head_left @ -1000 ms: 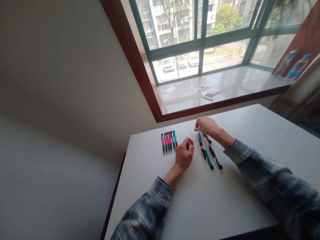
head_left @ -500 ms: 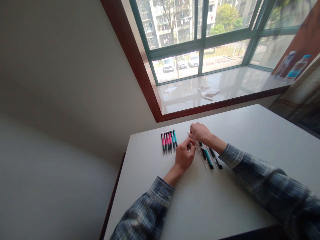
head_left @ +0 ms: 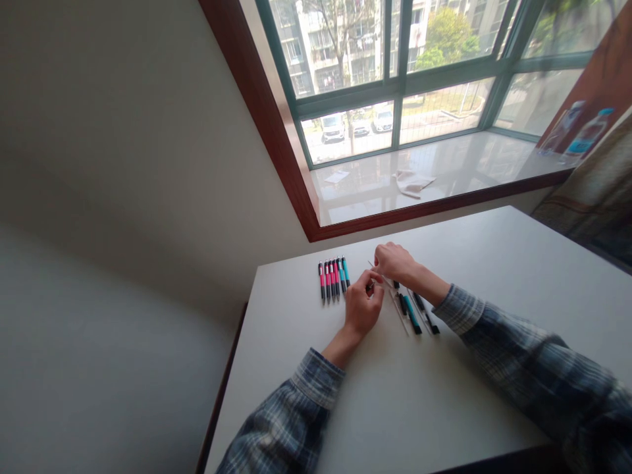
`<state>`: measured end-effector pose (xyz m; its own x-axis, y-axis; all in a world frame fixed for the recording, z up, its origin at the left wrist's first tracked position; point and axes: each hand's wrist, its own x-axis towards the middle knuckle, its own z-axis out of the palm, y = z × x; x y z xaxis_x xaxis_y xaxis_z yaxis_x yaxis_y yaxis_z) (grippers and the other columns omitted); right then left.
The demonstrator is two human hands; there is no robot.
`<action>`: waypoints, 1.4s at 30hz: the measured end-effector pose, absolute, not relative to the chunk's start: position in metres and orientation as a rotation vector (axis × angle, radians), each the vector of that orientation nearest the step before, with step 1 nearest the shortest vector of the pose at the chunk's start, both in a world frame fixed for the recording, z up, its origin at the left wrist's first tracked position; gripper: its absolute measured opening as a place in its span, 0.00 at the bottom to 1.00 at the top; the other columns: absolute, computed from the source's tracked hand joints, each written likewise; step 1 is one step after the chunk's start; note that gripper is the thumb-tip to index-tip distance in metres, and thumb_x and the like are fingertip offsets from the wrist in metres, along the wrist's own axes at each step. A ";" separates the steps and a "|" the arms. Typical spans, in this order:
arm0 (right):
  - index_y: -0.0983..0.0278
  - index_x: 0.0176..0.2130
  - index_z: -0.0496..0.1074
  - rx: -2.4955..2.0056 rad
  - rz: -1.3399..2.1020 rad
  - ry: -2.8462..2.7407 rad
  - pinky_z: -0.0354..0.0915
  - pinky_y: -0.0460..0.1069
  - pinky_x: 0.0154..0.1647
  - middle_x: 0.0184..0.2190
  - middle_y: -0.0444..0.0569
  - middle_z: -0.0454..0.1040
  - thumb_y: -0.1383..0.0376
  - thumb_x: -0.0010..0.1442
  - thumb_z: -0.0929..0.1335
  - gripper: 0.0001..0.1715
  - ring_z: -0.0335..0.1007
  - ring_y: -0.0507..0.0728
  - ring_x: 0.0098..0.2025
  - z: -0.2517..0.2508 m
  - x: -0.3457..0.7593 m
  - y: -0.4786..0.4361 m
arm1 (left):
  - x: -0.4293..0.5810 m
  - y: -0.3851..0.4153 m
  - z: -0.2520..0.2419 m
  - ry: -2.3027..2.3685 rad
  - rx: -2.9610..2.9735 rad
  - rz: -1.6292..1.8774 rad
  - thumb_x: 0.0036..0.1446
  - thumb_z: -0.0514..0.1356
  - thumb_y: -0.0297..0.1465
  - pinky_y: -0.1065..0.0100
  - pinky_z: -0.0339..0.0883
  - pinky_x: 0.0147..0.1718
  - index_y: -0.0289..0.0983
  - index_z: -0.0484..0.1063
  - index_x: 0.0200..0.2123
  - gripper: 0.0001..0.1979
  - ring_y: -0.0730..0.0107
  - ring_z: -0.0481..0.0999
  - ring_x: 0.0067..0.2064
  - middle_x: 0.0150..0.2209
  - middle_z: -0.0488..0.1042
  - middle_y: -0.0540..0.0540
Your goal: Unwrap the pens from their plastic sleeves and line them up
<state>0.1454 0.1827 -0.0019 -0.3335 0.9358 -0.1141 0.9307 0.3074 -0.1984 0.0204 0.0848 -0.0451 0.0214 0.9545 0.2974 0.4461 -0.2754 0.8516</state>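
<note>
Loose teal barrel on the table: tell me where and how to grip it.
Probably pinch the loose teal barrel across its black near end, from the person's side: it lies flat, pointing that way, while a black piece lies close beside its far part.

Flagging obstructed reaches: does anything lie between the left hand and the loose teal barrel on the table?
Yes: at least one thin pale rod lies slantwise nearer the left hand, then a black pen part close alongside the teal barrel. Both lie low, so reaching over them looks possible.
</note>
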 end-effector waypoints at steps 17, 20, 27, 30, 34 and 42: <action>0.68 0.43 0.81 -1.795 0.342 -2.571 0.71 0.52 0.43 0.43 0.64 0.82 0.68 0.61 0.72 0.10 0.81 0.66 0.46 0.003 0.138 0.174 | 0.021 0.086 -0.044 1.400 1.655 1.332 0.57 0.56 0.26 0.71 0.54 0.28 0.38 0.71 0.34 0.04 0.74 0.60 0.25 0.22 0.62 0.56; 0.69 0.41 0.82 -1.800 0.337 -2.580 0.71 0.52 0.44 0.41 0.65 0.82 0.71 0.62 0.71 0.09 0.81 0.66 0.45 0.005 0.137 0.171 | 0.021 0.088 -0.045 1.388 1.666 1.339 0.58 0.56 0.26 0.71 0.54 0.28 0.38 0.70 0.33 0.04 0.74 0.61 0.25 0.23 0.63 0.56; 0.69 0.41 0.82 -1.825 0.344 -2.568 0.71 0.53 0.44 0.40 0.65 0.81 0.71 0.63 0.70 0.08 0.81 0.67 0.45 0.003 0.133 0.169 | 0.023 0.091 -0.045 1.396 1.664 1.348 0.58 0.57 0.26 0.71 0.53 0.27 0.39 0.68 0.33 0.02 0.74 0.60 0.25 0.23 0.61 0.56; 0.69 0.41 0.82 -1.810 0.357 -2.560 0.70 0.52 0.42 0.40 0.66 0.81 0.69 0.62 0.71 0.08 0.81 0.67 0.44 0.003 0.133 0.169 | 0.022 0.090 -0.046 1.398 1.659 1.340 0.59 0.57 0.27 0.71 0.53 0.27 0.39 0.68 0.34 0.02 0.74 0.60 0.25 0.23 0.61 0.57; 0.67 0.38 0.83 -1.739 0.442 -2.546 0.65 0.48 0.35 0.37 0.61 0.82 0.58 0.62 0.73 0.14 0.79 0.61 0.39 0.010 0.143 0.175 | 0.019 0.088 -0.050 1.383 1.600 1.370 0.61 0.57 0.28 0.71 0.54 0.28 0.40 0.68 0.38 0.02 0.74 0.60 0.25 0.23 0.60 0.57; 0.66 0.29 0.80 -1.305 1.146 -2.280 0.48 0.46 0.22 0.23 0.44 0.73 0.59 0.55 0.69 0.14 0.57 0.48 0.22 0.030 0.163 0.187 | 0.011 0.088 -0.056 1.339 1.486 1.318 0.65 0.61 0.45 0.70 0.48 0.26 0.39 0.69 0.43 0.15 0.74 0.52 0.24 0.21 0.54 0.59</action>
<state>0.1627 0.1872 0.0297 -0.5553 0.8197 -0.1406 0.6018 0.2794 -0.7482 0.0110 0.0880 -0.0559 -0.0672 0.9748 0.2126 0.2275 -0.1925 0.9546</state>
